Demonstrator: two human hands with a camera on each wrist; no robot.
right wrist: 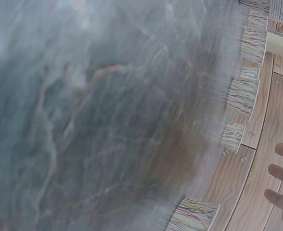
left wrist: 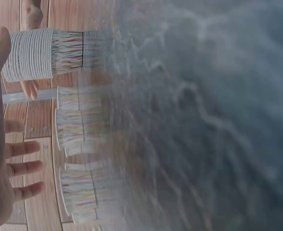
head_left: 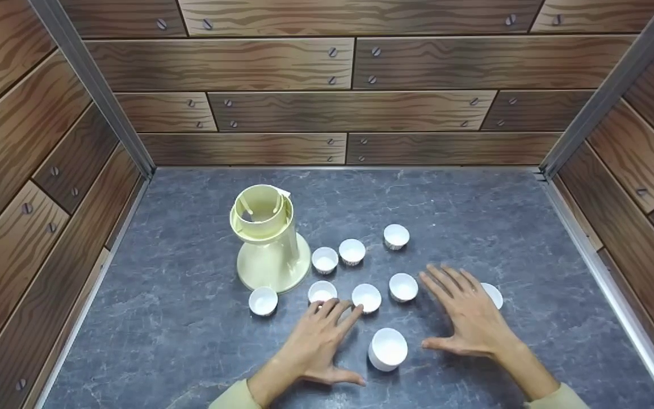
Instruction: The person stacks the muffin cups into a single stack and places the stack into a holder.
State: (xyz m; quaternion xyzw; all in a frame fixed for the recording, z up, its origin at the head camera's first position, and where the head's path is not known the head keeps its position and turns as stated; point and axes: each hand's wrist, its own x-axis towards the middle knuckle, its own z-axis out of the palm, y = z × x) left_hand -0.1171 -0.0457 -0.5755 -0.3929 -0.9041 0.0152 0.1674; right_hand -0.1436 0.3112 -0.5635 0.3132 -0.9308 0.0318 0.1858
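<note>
Nested stack of white baking cups stands upright on the grey, pale-veined desk, between the two hands; insides plain white, stacked rims showing as close-set ridges in the left wrist view, the lowest cup's pleated wall streaked red, yellow and dark. Eight single cups of like make, mouths up, lie scattered beyond and to both sides, several near a pale yellow plastic stand with round base and ring-shaped holder. Left hand: spread wide, thumb out toward the stack, gripping nothing; fingertips overlap one cup from above, contact cannot be told. Right hand: likewise spread, gripping nothing, partly hiding the rightmost cup.
</note>
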